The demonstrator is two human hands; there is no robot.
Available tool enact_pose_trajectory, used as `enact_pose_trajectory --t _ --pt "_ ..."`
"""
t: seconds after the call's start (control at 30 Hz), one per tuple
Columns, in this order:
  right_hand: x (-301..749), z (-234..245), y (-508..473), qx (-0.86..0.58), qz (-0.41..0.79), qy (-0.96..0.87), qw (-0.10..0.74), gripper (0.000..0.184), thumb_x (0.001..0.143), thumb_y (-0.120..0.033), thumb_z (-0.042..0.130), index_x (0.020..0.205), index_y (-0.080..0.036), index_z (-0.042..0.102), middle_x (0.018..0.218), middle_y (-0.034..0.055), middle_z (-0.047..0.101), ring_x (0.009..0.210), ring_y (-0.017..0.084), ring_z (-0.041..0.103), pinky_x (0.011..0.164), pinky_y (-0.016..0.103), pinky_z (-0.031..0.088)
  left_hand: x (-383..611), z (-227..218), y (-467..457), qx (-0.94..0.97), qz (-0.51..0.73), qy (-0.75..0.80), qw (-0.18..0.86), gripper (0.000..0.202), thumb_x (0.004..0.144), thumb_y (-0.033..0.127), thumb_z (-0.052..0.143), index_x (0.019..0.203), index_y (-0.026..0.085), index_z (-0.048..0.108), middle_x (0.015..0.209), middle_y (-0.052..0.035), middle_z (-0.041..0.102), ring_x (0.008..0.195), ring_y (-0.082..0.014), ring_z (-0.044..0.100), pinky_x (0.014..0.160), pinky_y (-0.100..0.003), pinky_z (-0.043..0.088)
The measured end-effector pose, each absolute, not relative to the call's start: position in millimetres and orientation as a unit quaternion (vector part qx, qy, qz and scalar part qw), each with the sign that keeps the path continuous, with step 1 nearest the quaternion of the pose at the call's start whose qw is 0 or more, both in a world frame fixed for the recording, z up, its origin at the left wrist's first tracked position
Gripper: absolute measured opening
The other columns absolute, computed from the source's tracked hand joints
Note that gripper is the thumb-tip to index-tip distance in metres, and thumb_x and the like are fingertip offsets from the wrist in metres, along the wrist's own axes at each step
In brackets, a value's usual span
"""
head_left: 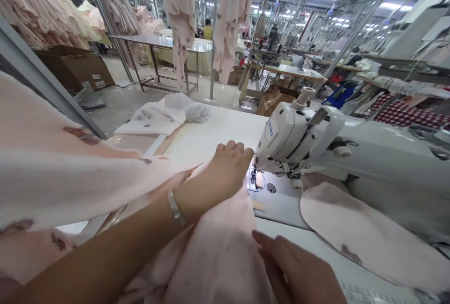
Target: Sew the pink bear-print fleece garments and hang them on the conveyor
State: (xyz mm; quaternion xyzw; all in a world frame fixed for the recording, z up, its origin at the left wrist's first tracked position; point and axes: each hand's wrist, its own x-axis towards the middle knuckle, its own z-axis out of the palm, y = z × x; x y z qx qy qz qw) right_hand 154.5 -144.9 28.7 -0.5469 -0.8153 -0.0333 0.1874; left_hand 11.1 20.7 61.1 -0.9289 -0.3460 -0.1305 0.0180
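The left hand (228, 170) is curled closed on pink fabric (221, 252) beside the sewing machine (281, 137). The right hand (304, 269) is cropped, its grip unclear.

Your left hand (228, 170) curls over pale-pink printed fabric (218, 257) beside the JUKI sewing machine (284, 135); your right hand (300, 266) is at the fabric's right edge, nearer you.

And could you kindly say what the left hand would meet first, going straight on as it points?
The left hand would probably meet the sewing machine head, though depth is unclear.
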Motion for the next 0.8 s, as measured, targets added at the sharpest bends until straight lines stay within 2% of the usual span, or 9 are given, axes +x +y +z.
enact_pose_trajectory --t 0.1,0.17,0.23,0.33,0.4,0.5,0.6,0.7,0.8 --pt "155 27 -104 -0.496 -0.125 -0.842 0.173 0.030 0.082 -0.010 0.038 0.101 -0.018 0.060 0.058 -0.0012 0.057 0.046 0.014 0.053 0.041 0.026 0.032 3 69 -3 -0.914 -0.165 -0.361 -0.081 0.026 0.075 -0.003 0.036 0.090 0.016 0.046 0.086 -0.0044 0.053 0.075 -0.0178 0.048 0.066 -0.030 0.040" --pt "160 24 -82 -0.487 -0.143 -0.846 0.164 0.025 0.081 -0.009 0.041 0.087 -0.018 0.062 0.059 -0.0005 0.058 0.051 0.014 0.054 0.046 0.026 0.033 -1 57 -13 -0.909 -0.173 -0.356 -0.130 0.021 0.083 0.002 0.033 0.090 0.015 0.048 0.085 -0.0046 0.054 0.075 -0.0176 0.050 0.068 -0.030 0.042" --pt "170 22 -68 -0.489 -0.148 -0.842 0.172 0.023 0.082 -0.009 0.042 0.081 -0.019 0.062 0.062 0.0000 0.060 0.057 0.014 0.057 0.051 0.026 0.035 -5 39 -14 -0.915 -0.171 -0.340 -0.136 0.016 0.087 0.010 0.036 0.094 0.013 0.050 0.092 -0.0069 0.056 0.084 -0.0196 0.051 0.077 -0.032 0.042" --pt "185 22 -67 -0.497 -0.147 -0.839 0.165 0.022 0.085 -0.010 0.042 0.085 -0.019 0.063 0.064 0.0005 0.061 0.059 0.014 0.057 0.051 0.025 0.034 -10 20 -4 -0.942 -0.160 -0.271 -0.116 0.023 0.089 0.028 0.046 0.105 0.012 0.051 0.115 -0.0106 0.052 0.107 -0.0246 0.046 0.096 -0.040 0.034" --pt "187 23 -77 -0.499 -0.145 -0.839 0.164 0.021 0.087 -0.014 0.043 0.092 -0.018 0.063 0.068 0.0023 0.060 0.060 0.015 0.056 0.050 0.025 0.035 -11 19 4 -0.961 -0.136 -0.223 -0.093 0.031 0.088 0.036 0.049 0.111 0.014 0.051 0.124 -0.0105 0.048 0.115 -0.0269 0.041 0.101 -0.045 0.028" --pt "176 19 -102 -0.469 -0.125 -0.852 0.197 0.021 0.087 -0.020 0.047 0.104 -0.017 0.060 0.089 0.0080 0.063 0.079 0.021 0.057 0.063 0.031 0.042 -10 25 3 -0.961 -0.105 -0.241 -0.083 0.028 0.088 0.033 0.048 0.107 0.014 0.054 0.118 -0.0094 0.052 0.109 -0.0256 0.046 0.097 -0.044 0.032" --pt "157 7 -129 -0.413 -0.073 -0.878 0.233 0.020 0.088 -0.022 0.048 0.103 -0.017 0.060 0.105 0.0057 0.064 0.094 0.022 0.056 0.076 0.035 0.044 -9 24 -17 -0.951 -0.124 -0.274 -0.076 0.031 0.091 0.031 0.041 0.117 0.014 0.049 0.127 -0.0100 0.047 0.117 -0.0258 0.041 0.100 -0.045 0.029" --pt "150 3 -146 -0.388 -0.008 -0.889 0.244 0.017 0.092 -0.023 0.045 0.098 -0.022 0.060 0.095 -0.0016 0.067 0.087 0.016 0.057 0.071 0.029 0.043 -15 24 -41 -0.959 -0.113 -0.250 -0.074 0.038 0.092 0.034 0.041 0.124 0.016 0.043 0.138 -0.0097 0.037 0.125 -0.0276 0.033 0.102 -0.047 0.025" --pt "164 16 -136 -0.384 0.053 -0.897 0.210 0.021 0.093 -0.023 0.038 0.098 -0.023 0.059 0.081 -0.0002 0.064 0.074 0.015 0.056 0.063 0.028 0.042 -19 30 -52 -0.960 -0.081 -0.253 -0.091 0.024 0.090 0.033 0.045 0.108 0.019 0.053 0.122 -0.0067 0.051 0.107 -0.0263 0.048 0.091 -0.045 0.035"
